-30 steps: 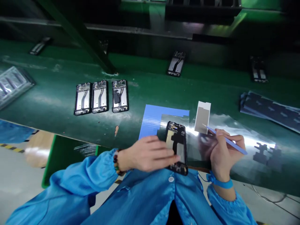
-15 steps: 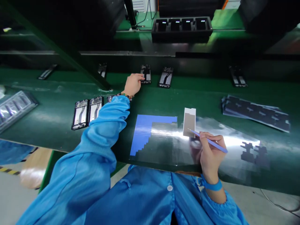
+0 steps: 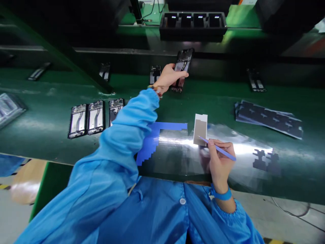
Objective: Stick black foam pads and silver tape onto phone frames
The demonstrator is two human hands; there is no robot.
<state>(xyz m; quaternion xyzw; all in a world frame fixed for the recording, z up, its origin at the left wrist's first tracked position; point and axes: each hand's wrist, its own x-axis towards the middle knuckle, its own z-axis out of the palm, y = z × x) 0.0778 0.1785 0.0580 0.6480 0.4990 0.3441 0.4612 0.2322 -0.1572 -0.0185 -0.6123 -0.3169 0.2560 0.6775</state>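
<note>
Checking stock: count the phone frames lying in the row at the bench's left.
3. The left frame, the middle frame beside it, and the right frame, partly hidden behind the blue sleeve. More could lie behind the sleeve.

Three phone frames point(image 3: 95, 117) lie side by side on the green bench point(image 3: 50, 101) at the left. A stack of dark sheets point(image 3: 269, 118) rests at the right — well apart from them. Farther back sits a black tray point(image 3: 193, 28) with four slots, and another phone frame point(image 3: 256, 83) lies alone.
</note>
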